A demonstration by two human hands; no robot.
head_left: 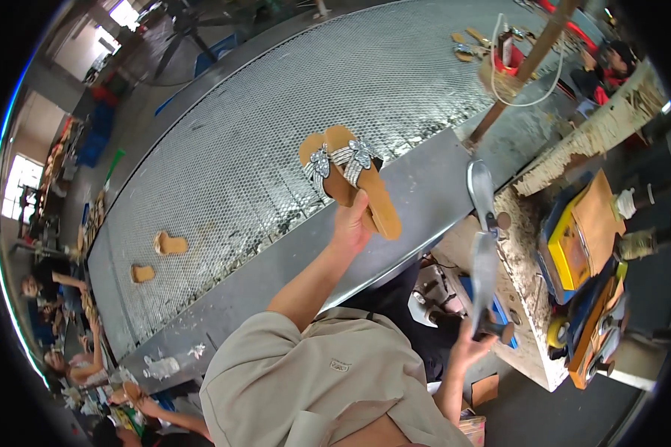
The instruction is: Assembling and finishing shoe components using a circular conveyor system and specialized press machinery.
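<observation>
My left hand is raised over the grey metal edge of a conveyor and grips a pair of tan flat sandals by their heel ends. The sandals lie stacked side by side, with silver crossed straps and flower ornaments. They hover above the wire-mesh belt. My right hand is low at the right, closed around the lower part of an upright metal shoe-shaped stand fixed by the workbench.
Two tan soles lie on the belt at the left. A glue-crusted workbench at the right carries yellow and orange boxes. More sandals lie at the belt's far end. Other people sit at the lower left and top right.
</observation>
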